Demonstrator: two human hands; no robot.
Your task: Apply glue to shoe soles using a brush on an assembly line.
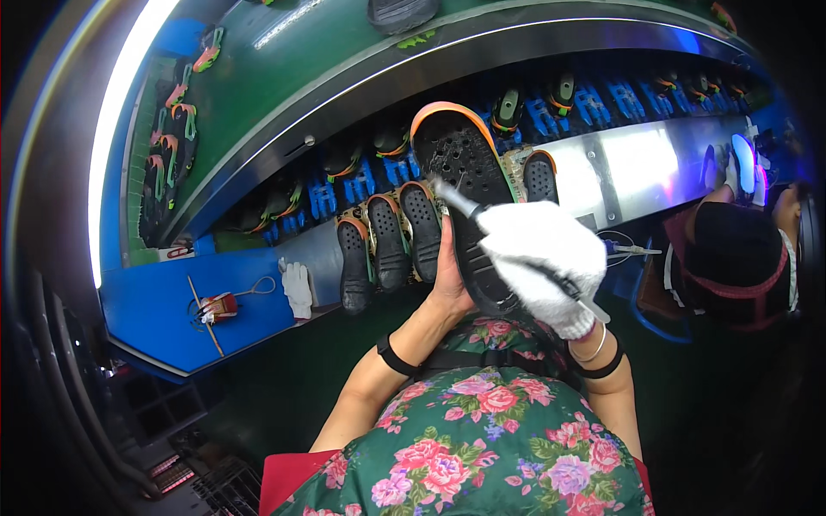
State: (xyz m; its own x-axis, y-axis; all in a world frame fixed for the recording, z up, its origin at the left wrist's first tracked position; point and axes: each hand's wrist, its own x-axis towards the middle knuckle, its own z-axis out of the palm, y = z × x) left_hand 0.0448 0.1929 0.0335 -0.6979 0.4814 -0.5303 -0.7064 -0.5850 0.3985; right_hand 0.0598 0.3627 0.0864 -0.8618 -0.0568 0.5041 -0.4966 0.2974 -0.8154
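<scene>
A black shoe sole (469,176) with holes in its upper part and an orange rim is held up in front of my body. My left hand (449,271), bare, grips its left edge from below, with part of the fingers hidden behind it. My right hand (546,258), in a white knitted glove, is closed round a slim brush-like tool (460,199). The tool's pale, blurred tip lies over the middle of the sole. Smaller black soles (388,241) with orange rims stand in a row left of it, and another small sole (540,177) stands to its right.
Blue racks (594,103) carrying shoes run beneath a metal-edged green conveyor (258,95). On the blue side table (155,301) lie a stick and a red-labelled item (219,307), near a white glove (297,290). Another person (731,241) sits at the right.
</scene>
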